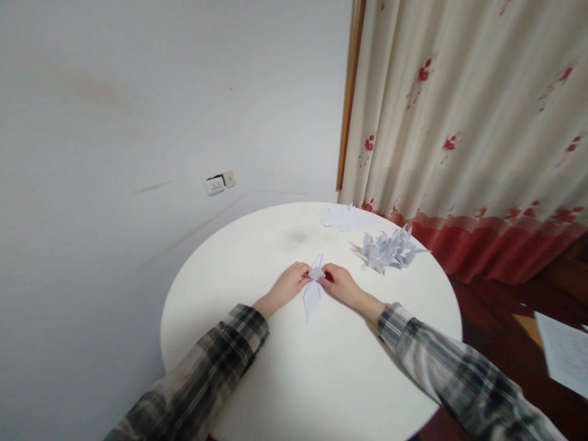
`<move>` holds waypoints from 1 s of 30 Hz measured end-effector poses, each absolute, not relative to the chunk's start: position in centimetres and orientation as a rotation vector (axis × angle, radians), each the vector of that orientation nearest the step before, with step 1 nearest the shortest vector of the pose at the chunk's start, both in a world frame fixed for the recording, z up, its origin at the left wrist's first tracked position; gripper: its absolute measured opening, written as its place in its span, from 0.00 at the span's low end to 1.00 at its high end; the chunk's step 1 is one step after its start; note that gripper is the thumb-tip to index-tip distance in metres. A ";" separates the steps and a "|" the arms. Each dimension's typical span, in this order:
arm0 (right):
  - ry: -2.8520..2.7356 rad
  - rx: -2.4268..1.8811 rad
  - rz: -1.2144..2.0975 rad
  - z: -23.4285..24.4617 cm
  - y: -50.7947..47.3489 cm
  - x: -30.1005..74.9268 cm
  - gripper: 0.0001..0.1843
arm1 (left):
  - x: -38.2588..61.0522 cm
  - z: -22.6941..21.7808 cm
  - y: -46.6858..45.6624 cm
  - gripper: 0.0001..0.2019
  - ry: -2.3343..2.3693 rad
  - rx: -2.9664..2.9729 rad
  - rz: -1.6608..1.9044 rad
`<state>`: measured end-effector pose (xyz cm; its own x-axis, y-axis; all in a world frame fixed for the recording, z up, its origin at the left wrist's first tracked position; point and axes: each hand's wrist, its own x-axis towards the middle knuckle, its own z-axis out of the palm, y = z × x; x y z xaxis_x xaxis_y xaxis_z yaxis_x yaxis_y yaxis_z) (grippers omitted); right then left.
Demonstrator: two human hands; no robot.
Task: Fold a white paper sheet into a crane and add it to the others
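A piece of folded white paper (313,298) is between my two hands, over the middle of the round white table (285,373). One long pointed flap reaches toward me and another points away, with a small raised fold at the centre. My left hand (295,278) pinches the paper's left side, fingers closed. On the right side my right hand (340,283) grips it the same way, with the fingertips partly hidden behind the fold. Both forearms come in from the near edge in plaid sleeves.
Several folded white paper figures (390,250) are heaped at the table's right. Flat white paper sheets (346,217) lie near the far edge. Behind stand a wall with a socket (215,186) and a floral curtain (459,122). A written sheet (565,352) is at the lower right.
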<state>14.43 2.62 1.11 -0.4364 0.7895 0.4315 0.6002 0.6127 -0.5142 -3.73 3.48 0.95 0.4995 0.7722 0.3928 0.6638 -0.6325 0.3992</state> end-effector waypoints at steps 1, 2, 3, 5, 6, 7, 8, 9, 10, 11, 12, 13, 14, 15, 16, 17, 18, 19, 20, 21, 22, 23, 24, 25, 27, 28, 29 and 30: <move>-2.186 -1.077 0.372 1.1 2.6 14.4 0.01 | -3.8 1.0 3.5 0.01 1.234 2.548 0.815; -2.188 -1.066 0.365 1.1 2.5 14.5 0.01 | -3.8 1.1 3.4 0.01 1.230 2.555 0.815; -2.192 -1.051 0.358 1.2 2.4 14.5 0.02 | -3.7 1.1 3.4 0.02 1.220 2.567 0.811; -2.204 -1.019 0.344 1.3 2.3 14.5 0.03 | -3.7 1.3 3.2 0.04 1.188 2.600 0.805; -2.211 -1.004 0.338 1.3 2.3 14.6 0.04 | -3.7 1.4 3.1 0.06 1.174 2.618 0.804; -2.216 -0.993 0.332 1.4 2.2 14.6 0.05 | -3.6 1.4 3.0 0.07 1.162 2.638 0.803; -2.221 -0.985 0.326 1.4 2.2 14.7 0.06 | -3.6 1.5 3.0 0.08 1.152 2.660 0.800; -2.227 -0.980 0.320 1.4 2.2 14.7 0.07 | -3.5 1.6 2.9 0.08 1.148 2.683 0.794; -2.232 -0.980 0.314 1.5 2.2 14.7 0.07 | -3.5 1.6 2.8 0.08 1.150 2.703 0.787; -2.237 -0.979 0.309 1.5 2.2 14.8 0.08 | -3.5 1.6 2.7 0.08 1.151 2.723 0.777; -2.242 -0.979 0.301 1.5 2.1 14.8 0.08 | -3.4 1.7 2.7 0.08 1.152 2.743 0.767; -2.246 -0.976 0.290 1.5 2.1 14.8 0.09 | -3.4 1.7 2.6 0.08 1.150 2.761 0.760; -2.249 -0.973 0.278 1.4 2.1 14.8 0.09 | -3.4 1.6 2.6 0.08 1.146 2.776 0.755; -2.252 -0.970 0.265 1.4 2.1 14.8 0.10 | -3.4 1.6 2.6 0.08 1.143 2.784 0.751; -2.254 -0.969 0.254 1.4 2.0 14.8 0.11 | -3.4 1.5 2.6 0.08 1.140 2.785 0.747; -2.258 -0.969 0.246 1.4 2.0 14.8 0.12 | -3.4 1.4 2.6 0.08 1.141 2.777 0.743; -2.262 -0.974 0.242 1.4 2.0 14.7 0.12 | -3.3 1.3 2.7 0.09 1.150 2.761 0.742; -2.265 -0.982 0.241 1.4 2.0 14.7 0.12 | -3.3 1.2 2.8 0.08 1.169 2.738 0.746; -2.267 -0.994 0.240 1.3 2.0 14.7 0.11 | -3.2 1.1 2.8 0.08 1.195 2.711 0.755; -2.266 -1.012 0.239 1.3 2.1 14.6 0.10 | -3.1 1.1 2.9 0.07 1.225 2.683 0.764; -2.262 -1.036 0.237 1.3 2.2 14.6 0.09 | -3.1 1.1 2.9 0.06 1.255 2.655 0.772; -2.257 -1.064 0.236 1.3 2.4 14.5 0.07 | -3.0 1.2 3.0 0.04 1.283 2.627 0.778; -2.252 -1.093 0.233 1.3 2.5 14.5 0.06 | -3.0 1.2 3.0 0.03 1.305 2.601 0.777; -2.250 -1.120 0.232 1.2 2.7 14.5 0.05 | -2.9 1.3 3.0 0.02 1.323 2.577 0.772; -2.255 -1.151 0.235 1.1 2.9 14.4 0.03 | -2.9 1.4 3.1 0.02 1.355 2.534 0.756; -2.260 -1.152 0.242 1.1 3.1 14.4 0.03 | -2.9 1.5 3.1 0.02 1.365 2.518 0.749; -2.267 -1.146 0.254 1.0 3.2 14.4 0.03 | -3.0 1.5 3.2 0.02 1.370 2.507 0.742; -2.274 -1.134 0.270 1.0 3.2 14.4 0.03 | -3.0 1.5 3.2 0.03 1.371 2.502 0.736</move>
<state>14.40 3.22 0.98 -0.4723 0.7822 0.4064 0.6655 0.6187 -0.4174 -2.99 3.20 1.45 0.4475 0.8313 0.3296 0.7343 -0.5520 0.3952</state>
